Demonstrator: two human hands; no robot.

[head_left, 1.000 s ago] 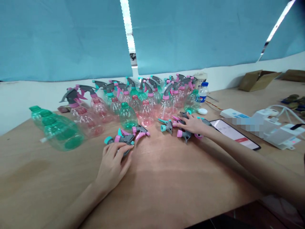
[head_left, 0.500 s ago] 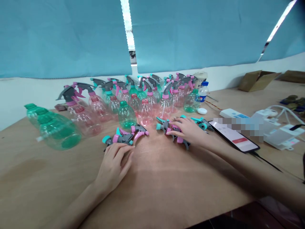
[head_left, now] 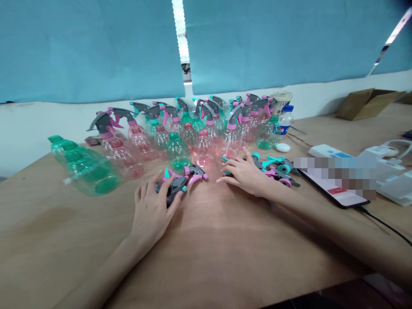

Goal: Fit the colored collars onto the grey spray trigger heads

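My left hand (head_left: pixel 151 208) rests on the table with its thumb and fingers apart, touching a small cluster of grey, pink and teal trigger spray heads (head_left: pixel 175 187). Another spray head (head_left: pixel 197 174) in pink and grey lies just beyond them. My right hand (head_left: pixel 246 175) is stretched palm down over more spray heads, which it partly hides; a teal piece shows by its fingertips. To the right of that hand lie loose spray heads (head_left: pixel 278 171). Behind both hands stand uncapped bottles, among them a green bottle (head_left: pixel 178 152) and a pink bottle (head_left: pixel 204 150).
Bottles with spray heads fitted (head_left: pixel 232 135) crowd the back. Green bottles (head_left: pixel 93 174) stand at left. A Pepsi-labelled bottle (head_left: pixel 285 122), a white cap (head_left: pixel 283 147), a phone (head_left: pixel 337 189) with a cable, a white power strip (head_left: pixel 325 151) and a cardboard box (head_left: pixel 360 103) are at right.
My left hand has spread its fingers wider around the left cluster. My right hand's fingers have extended to the left, and more spray heads show to its right. The view has shifted slightly.
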